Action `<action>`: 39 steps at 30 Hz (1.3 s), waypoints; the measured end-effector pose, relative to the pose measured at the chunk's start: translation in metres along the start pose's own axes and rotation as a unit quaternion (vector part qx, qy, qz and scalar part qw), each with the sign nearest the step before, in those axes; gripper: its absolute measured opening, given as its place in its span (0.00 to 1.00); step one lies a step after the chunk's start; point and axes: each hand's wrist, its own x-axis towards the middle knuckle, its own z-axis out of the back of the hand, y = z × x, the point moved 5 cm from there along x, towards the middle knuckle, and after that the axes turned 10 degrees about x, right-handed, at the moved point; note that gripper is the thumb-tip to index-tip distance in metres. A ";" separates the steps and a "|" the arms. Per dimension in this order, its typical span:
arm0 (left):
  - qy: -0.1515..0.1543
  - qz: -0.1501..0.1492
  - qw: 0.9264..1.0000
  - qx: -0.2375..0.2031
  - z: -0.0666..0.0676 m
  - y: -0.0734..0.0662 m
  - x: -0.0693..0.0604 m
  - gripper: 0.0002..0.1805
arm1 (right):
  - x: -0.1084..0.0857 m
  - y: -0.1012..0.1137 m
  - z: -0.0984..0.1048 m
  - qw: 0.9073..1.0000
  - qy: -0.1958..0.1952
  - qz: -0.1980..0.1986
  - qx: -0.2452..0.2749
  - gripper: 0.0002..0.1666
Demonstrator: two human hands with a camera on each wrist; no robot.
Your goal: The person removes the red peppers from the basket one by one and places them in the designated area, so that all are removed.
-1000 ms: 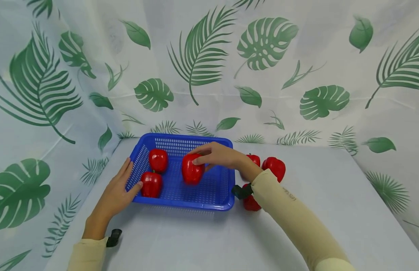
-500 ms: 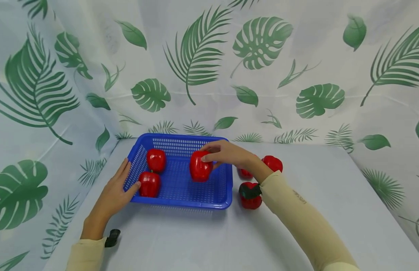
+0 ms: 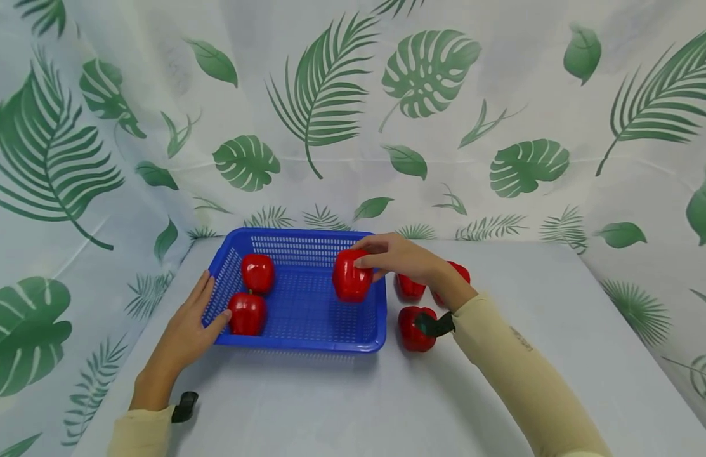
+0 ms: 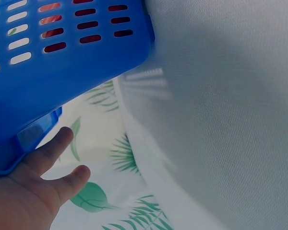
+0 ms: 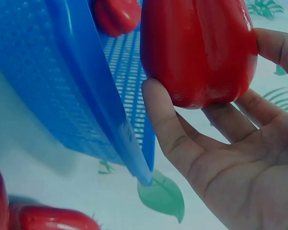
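My right hand [image 3: 401, 255] holds a shiny red bell pepper [image 3: 353, 275] over the right end of the blue plastic basket [image 3: 307, 346]. In the right wrist view, its fingers and thumb lie around the pepper [image 5: 201, 52], which hangs beside the basket's rim [image 5: 93, 96]. At the basket's left front corner rests my left hand [image 3: 187, 330], its fingers straight along the left side and its thumb over the rim by a pepper. Inside the basket, on the left, sit a back pepper [image 3: 258, 273] and a front pepper [image 3: 247, 313].
Right of the basket, on the white tabletop [image 3: 330, 406], stand a near pepper [image 3: 412, 333], a farther pepper [image 3: 410, 287], and another pepper [image 3: 460, 271] partly behind my right wrist. A leaf-patterned curtain [image 3: 341, 127] encloses the back and sides.
My right hand has moved to the right with its bell pepper, from the middle of the basket toward its right wall. My left hand stays at the basket's left corner.
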 end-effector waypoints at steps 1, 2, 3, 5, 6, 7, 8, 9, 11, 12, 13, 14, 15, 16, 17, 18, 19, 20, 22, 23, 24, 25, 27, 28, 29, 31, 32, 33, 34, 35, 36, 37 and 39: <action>0.001 0.001 1.000 0.000 0.000 0.001 0.000 0.49 | -0.001 0.000 0.001 1.000 0.000 0.002 -0.001 0.29; 0.001 0.003 1.000 0.001 0.000 0.001 -0.001 0.49 | -0.003 0.000 0.003 1.000 -0.002 0.003 -0.001 0.29; 0.001 0.003 1.000 0.001 0.000 0.002 -0.001 0.49 | -0.004 0.000 0.004 1.000 -0.004 0.003 0.000 0.29; 0.000 0.004 1.000 0.002 0.000 0.003 -0.001 0.49 | -0.009 0.000 0.008 1.000 -0.012 0.002 -0.002 0.28; 0.000 0.005 1.000 0.003 0.000 0.003 -0.001 0.49 | -0.011 0.000 0.010 1.000 -0.017 0.001 -0.005 0.28; -0.001 0.005 1.000 0.003 0.000 0.003 -0.001 0.49 | -0.013 0.000 0.012 1.000 -0.022 0.000 -0.005 0.28; -0.002 0.004 1.000 0.003 0.000 0.003 -0.001 0.49 | -0.014 0.000 0.014 1.000 -0.027 -0.002 -0.003 0.28; -0.003 0.003 1.000 0.003 0.000 0.003 -0.001 0.49 | -0.017 -0.001 0.016 0.999 -0.033 -0.005 -0.002 0.28; -0.004 0.003 1.000 0.003 0.000 0.003 -0.001 0.49 | -0.021 -0.002 0.020 0.999 -0.042 -0.009 0.004 0.28; -0.004 0.002 1.000 0.003 0.000 0.003 -0.001 0.49 | -0.022 -0.002 0.022 0.999 -0.046 -0.010 0.010 0.27; -0.004 0.001 1.000 0.003 0.000 0.002 -0.001 0.49 | -0.024 -0.003 0.024 0.999 -0.049 -0.010 0.016 0.27; -0.004 0.001 1.000 0.002 0.001 0.002 -0.001 0.49 | -0.025 -0.004 0.026 0.998 -0.051 -0.010 0.022 0.27; -0.003 0.000 1.000 0.002 0.001 0.002 -0.001 0.49 | -0.027 -0.005 0.028 0.998 -0.054 -0.010 0.026 0.27; -0.003 0.001 1.000 0.002 0.001 0.002 -0.001 0.49 | -0.029 -0.006 0.030 0.998 -0.055 -0.008 0.032 0.28; -0.002 0.002 1.000 0.002 0.001 0.002 -0.001 0.49 | -0.031 -0.007 0.032 0.998 -0.056 -0.006 0.036 0.29; -0.002 0.002 1.000 0.002 0.002 0.002 -0.001 0.49 | -0.033 -0.008 0.034 0.998 -0.058 -0.005 0.037 0.29; -0.002 0.002 1.000 0.002 0.002 0.001 -0.001 0.49 | -0.035 -0.009 0.036 0.998 -0.061 -0.006 0.035 0.31; -0.002 0.002 1.000 0.002 0.002 0.001 0.000 0.49 | -0.039 -0.009 0.038 0.997 -0.064 -0.008 0.031 0.31; -0.002 0.001 1.000 0.004 0.003 0.000 0.001 0.49 | -0.045 -0.011 0.043 0.997 -0.073 -0.012 0.014 0.33; -0.003 -0.001 1.000 0.004 0.004 0.000 0.001 0.48 | -0.048 -0.012 0.045 0.997 -0.077 -0.013 0.004 0.33; -0.004 -0.003 1.000 0.003 0.004 -0.001 0.002 0.48 | -0.051 -0.013 0.047 0.997 -0.080 -0.014 -0.003 0.34; -0.004 -0.003 1.000 0.003 0.005 -0.001 0.002 0.48 | -0.054 -0.014 0.049 0.996 -0.082 -0.014 -0.008 0.34; -0.003 -0.001 1.000 0.003 0.005 -0.001 0.002 0.49 | -0.058 -0.014 0.052 0.996 -0.084 -0.012 -0.016 0.34; -0.003 -0.001 1.000 0.002 0.005 -0.001 0.002 0.49 | -0.059 -0.015 0.053 0.996 -0.082 -0.011 -0.016 0.35; -0.003 0.000 1.000 0.002 0.005 -0.001 0.002 0.49 | -0.061 -0.016 0.054 0.997 -0.081 -0.011 -0.017 0.35; -0.001 0.001 1.000 0.002 0.003 0.000 0.001 0.49 | -0.065 -0.017 0.055 0.997 -0.080 -0.013 -0.018 0.34; 0.000 0.001 1.000 0.001 0.003 0.000 0.000 0.49 | -0.067 -0.018 0.056 0.996 -0.081 -0.014 -0.019 0.34; 0.001 0.000 1.000 0.000 0.002 0.001 0.000 0.49 | -0.069 -0.020 0.057 0.996 -0.081 -0.014 -0.017 0.34; 0.001 -0.001 1.000 0.000 0.001 0.001 0.000 0.49 | -0.072 -0.021 0.058 0.996 -0.082 -0.013 -0.014 0.33; 0.002 0.000 1.000 -0.001 0.001 0.001 -0.001 0.49 | -0.074 -0.022 0.058 0.996 -0.083 -0.012 -0.011 0.33; 0.002 -0.001 1.000 -0.001 0.001 0.001 -0.001 0.49 | -0.076 -0.023 0.059 0.996 -0.084 -0.010 -0.008 0.33; 0.002 -0.001 1.000 0.000 0.000 0.001 -0.001 0.49 | -0.079 -0.025 0.060 0.996 -0.086 -0.009 -0.005 0.33; 0.002 -0.002 1.000 -0.001 0.000 0.001 -0.002 0.49 | -0.084 -0.028 0.062 0.996 -0.089 -0.008 0.000 0.34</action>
